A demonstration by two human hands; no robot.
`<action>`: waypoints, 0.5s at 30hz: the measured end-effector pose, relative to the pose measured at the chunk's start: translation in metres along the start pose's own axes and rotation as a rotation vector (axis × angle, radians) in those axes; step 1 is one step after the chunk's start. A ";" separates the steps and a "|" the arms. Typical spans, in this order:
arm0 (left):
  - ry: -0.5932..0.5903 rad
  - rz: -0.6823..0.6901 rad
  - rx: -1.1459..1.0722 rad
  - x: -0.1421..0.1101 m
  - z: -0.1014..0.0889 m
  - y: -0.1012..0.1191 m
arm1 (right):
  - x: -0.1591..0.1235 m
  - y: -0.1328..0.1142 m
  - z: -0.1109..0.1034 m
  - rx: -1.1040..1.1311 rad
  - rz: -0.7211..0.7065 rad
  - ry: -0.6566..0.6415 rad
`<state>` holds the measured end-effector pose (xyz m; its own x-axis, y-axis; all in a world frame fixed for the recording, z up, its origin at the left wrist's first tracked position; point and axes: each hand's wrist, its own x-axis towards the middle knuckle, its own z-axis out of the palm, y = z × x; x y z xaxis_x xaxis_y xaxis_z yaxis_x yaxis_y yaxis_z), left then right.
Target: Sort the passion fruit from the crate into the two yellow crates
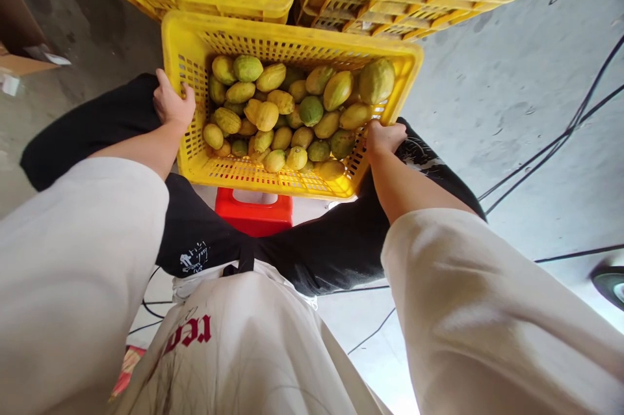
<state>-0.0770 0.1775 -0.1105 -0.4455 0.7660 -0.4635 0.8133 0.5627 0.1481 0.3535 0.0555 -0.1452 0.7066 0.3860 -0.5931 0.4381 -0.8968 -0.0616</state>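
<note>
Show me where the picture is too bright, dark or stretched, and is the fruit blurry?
In the head view, the floor is washed out at the bottom but dim at upper left; the white sleeves loom large, probably wide-angle stretch; the fruit in the middle yellow crate looks fairly sharp.

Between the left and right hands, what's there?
In the head view, the yellow crate with its pile of fruit lies between them; the left hand and right hand hold opposite ends.
</note>
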 end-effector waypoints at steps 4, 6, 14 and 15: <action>0.007 0.035 0.003 -0.001 -0.002 0.000 | -0.010 -0.007 -0.007 0.070 0.058 0.059; 0.004 0.052 0.001 -0.002 -0.004 0.000 | -0.014 -0.010 -0.010 0.076 0.049 0.073; 0.008 0.068 -0.039 0.008 0.000 -0.004 | -0.019 -0.014 -0.013 0.052 0.062 0.105; 0.014 0.067 -0.049 0.009 0.001 -0.004 | -0.018 -0.014 -0.012 0.050 0.057 0.115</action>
<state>-0.0840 0.1815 -0.1161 -0.3963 0.8062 -0.4393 0.8224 0.5244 0.2205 0.3416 0.0636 -0.1236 0.7898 0.3540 -0.5008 0.3693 -0.9265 -0.0725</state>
